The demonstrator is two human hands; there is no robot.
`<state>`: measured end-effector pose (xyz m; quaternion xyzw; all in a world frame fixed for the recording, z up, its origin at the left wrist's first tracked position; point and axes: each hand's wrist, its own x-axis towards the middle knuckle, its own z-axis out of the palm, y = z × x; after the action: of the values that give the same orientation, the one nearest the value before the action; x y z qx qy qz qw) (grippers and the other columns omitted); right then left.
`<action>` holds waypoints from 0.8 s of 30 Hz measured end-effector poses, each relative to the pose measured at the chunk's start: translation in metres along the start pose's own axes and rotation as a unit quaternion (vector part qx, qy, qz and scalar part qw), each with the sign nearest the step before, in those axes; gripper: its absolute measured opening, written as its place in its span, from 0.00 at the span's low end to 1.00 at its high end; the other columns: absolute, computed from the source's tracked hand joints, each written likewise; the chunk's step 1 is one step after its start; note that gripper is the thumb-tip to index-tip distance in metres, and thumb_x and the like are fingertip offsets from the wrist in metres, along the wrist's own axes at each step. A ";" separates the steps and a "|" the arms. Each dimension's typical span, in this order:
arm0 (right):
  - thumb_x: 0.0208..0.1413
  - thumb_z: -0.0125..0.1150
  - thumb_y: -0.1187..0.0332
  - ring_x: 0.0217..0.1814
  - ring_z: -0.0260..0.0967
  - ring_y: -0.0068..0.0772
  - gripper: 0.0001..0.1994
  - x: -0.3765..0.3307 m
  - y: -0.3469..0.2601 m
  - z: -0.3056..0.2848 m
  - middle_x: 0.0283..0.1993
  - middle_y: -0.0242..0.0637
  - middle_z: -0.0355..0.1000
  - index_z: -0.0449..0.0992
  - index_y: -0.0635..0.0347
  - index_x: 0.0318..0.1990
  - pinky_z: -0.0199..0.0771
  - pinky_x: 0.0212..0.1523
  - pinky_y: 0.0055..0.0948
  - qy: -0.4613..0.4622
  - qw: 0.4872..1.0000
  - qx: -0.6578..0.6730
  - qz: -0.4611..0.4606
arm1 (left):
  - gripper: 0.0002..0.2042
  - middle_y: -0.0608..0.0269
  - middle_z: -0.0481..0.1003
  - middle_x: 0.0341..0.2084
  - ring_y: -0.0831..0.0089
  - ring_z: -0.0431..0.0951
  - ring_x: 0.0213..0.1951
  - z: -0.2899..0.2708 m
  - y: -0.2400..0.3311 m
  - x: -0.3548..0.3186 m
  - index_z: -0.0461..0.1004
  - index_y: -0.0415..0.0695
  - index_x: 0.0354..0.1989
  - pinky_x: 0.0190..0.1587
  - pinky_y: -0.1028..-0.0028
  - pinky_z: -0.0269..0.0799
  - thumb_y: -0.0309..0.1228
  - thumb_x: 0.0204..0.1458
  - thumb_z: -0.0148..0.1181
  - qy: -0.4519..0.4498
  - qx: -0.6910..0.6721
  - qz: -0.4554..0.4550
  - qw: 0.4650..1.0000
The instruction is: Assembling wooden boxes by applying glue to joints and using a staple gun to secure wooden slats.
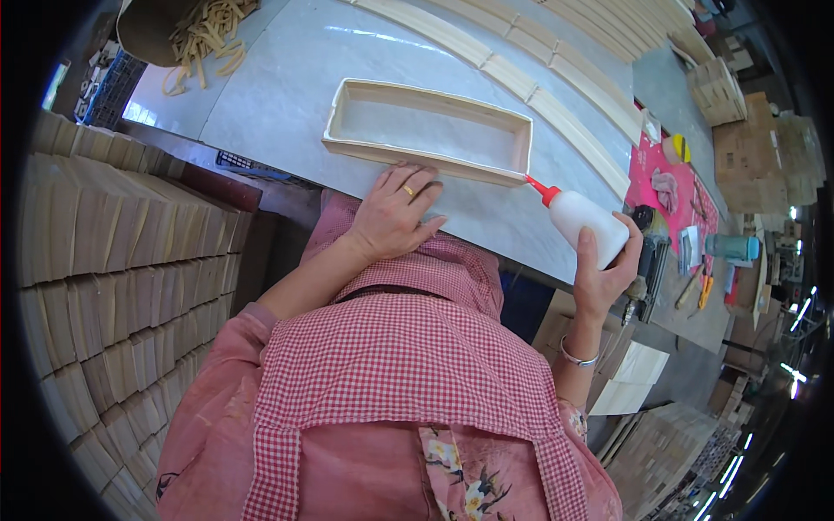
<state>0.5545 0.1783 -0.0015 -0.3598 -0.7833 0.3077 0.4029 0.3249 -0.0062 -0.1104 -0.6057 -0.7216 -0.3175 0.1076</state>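
Note:
A long rectangular wooden frame (469, 171) stands on the pale grey tabletop, its middle showing the table surface. White lines, like glue, run along parts of its upper rim. My left hand (393, 213) rests at the table's front edge, fingers stretched out, the tips against the frame's near side. In my right hand (606, 271) is a white squeeze bottle (582, 223) with a red nozzle. The bottle is tilted, and the nozzle's tip meets the frame's near right corner.
Rows of thin wooden strips (508, 76) lie across the back of the table. Wood-coloured bands (208, 39) spill from a container at far left. Stacked boards (104, 217) rise at my left. On the right are a pink cloth (665, 187), a tape roll (676, 148) and tools.

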 end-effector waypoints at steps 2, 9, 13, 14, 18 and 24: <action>0.52 0.70 0.69 0.43 0.71 0.37 0.24 0.002 0.003 -0.003 0.48 0.43 0.73 0.70 0.64 0.56 0.74 0.47 0.32 0.006 1.000 -0.002 -0.004 | 0.21 0.57 0.71 0.56 0.57 0.69 0.58 0.000 0.001 0.003 0.75 0.41 0.52 0.65 0.59 0.62 0.41 0.53 0.64 -0.003 -0.004 -0.003 1.000; 0.51 0.70 0.68 0.45 0.68 0.37 0.25 0.022 0.035 0.011 0.49 0.44 0.70 0.68 0.64 0.55 0.71 0.49 0.32 0.093 0.995 0.011 0.031 | 0.21 0.53 0.71 0.56 0.53 0.69 0.56 -0.005 0.004 0.005 0.76 0.40 0.51 0.63 0.57 0.64 0.38 0.51 0.65 -0.019 -0.007 -0.012 1.000; 0.49 0.71 0.67 0.44 0.66 0.36 0.22 0.049 0.077 0.008 0.46 0.42 0.69 0.68 0.63 0.50 0.70 0.50 0.33 0.206 0.975 0.045 0.066 | 0.22 0.52 0.71 0.57 0.51 0.70 0.56 -0.009 0.006 0.001 0.76 0.39 0.51 0.62 0.55 0.64 0.37 0.50 0.66 -0.035 -0.013 -0.021 0.999; 0.48 0.71 0.66 0.43 0.66 0.36 0.22 0.063 0.088 0.003 0.44 0.41 0.68 0.67 0.62 0.46 0.70 0.48 0.33 0.228 0.972 0.019 0.060 | 0.22 0.52 0.71 0.57 0.51 0.70 0.56 -0.010 0.007 0.001 0.76 0.39 0.51 0.62 0.55 0.64 0.37 0.49 0.66 -0.034 -0.011 -0.016 0.999; 0.49 0.72 0.64 0.40 0.65 0.36 0.22 0.140 0.164 -0.036 0.42 0.40 0.66 0.66 0.62 0.46 0.70 0.46 0.33 0.256 0.946 -0.163 0.113 | 0.22 0.52 0.71 0.58 0.50 0.70 0.56 -0.010 0.011 0.013 0.76 0.40 0.53 0.62 0.54 0.65 0.35 0.50 0.66 -0.063 -0.011 0.003 0.998; 0.51 0.70 0.51 0.41 0.75 0.52 0.27 0.219 0.241 -0.057 0.42 0.53 0.76 0.75 0.69 0.46 0.76 0.43 0.44 0.128 0.930 -0.291 0.183 | 0.21 0.51 0.71 0.58 0.50 0.69 0.57 -0.011 0.008 0.007 0.76 0.41 0.56 0.63 0.54 0.63 0.36 0.54 0.61 -0.129 -0.027 -0.012 0.991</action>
<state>0.5879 0.5001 -0.0697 -0.6346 -0.7010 0.0854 0.3140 0.3284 -0.0069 -0.0954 -0.6354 -0.7281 -0.2569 -0.0070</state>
